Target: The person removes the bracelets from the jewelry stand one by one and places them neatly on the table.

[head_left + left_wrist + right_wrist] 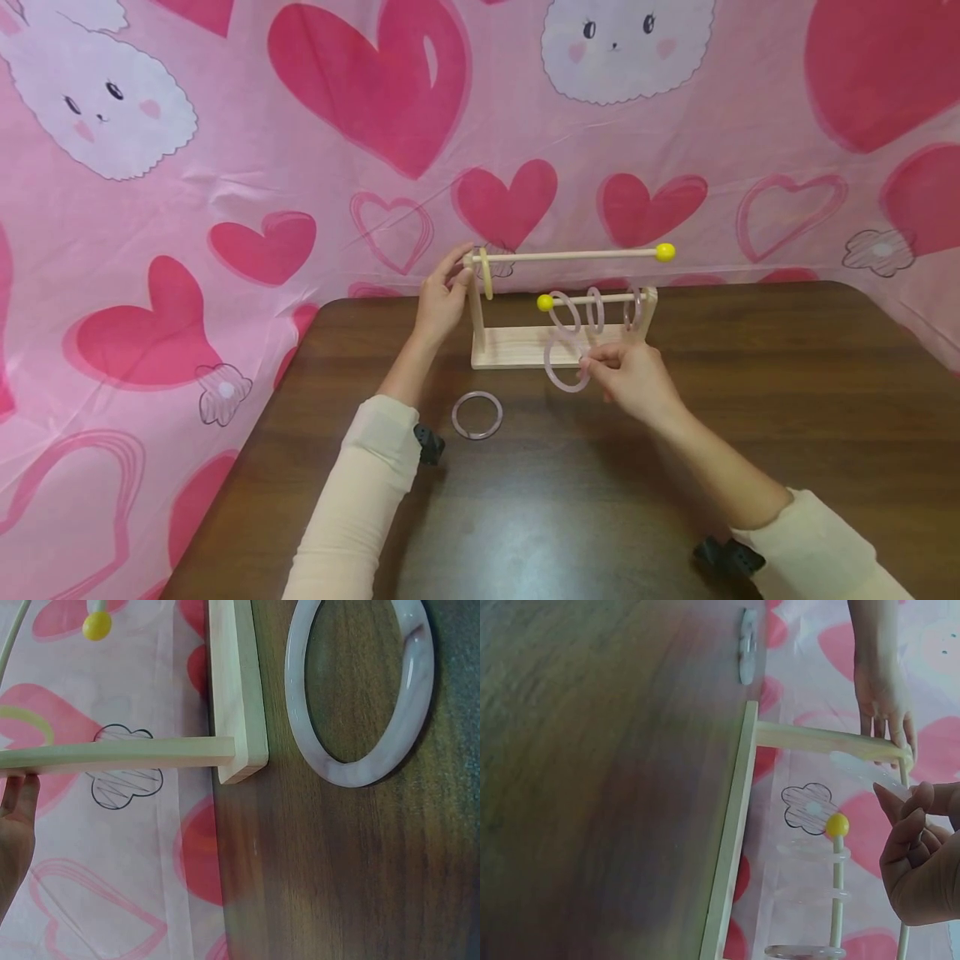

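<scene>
A pale wooden bangle stand (510,354) has two rods, each tipped with a yellow ball. My left hand (442,304) holds the top of its left post, fingertips around the wood. Between thumb and fingers, my right hand (637,379) pinches a pale pink bangle (550,367) in front of the lower rod, off the table. Three similar translucent bangles hang on that lower rod, one near its yellow ball (838,825). On the upper rod, a cream-yellow bangle (488,279) hangs beside the left post. A marbled bangle (349,774) lies flat on the table.
The dark wooden table (315,500) extends around the stand. Behind it hangs a pink cloth (360,150) printed with hearts and rabbit faces. Black wrist cameras sit at both cream sleeves (360,500).
</scene>
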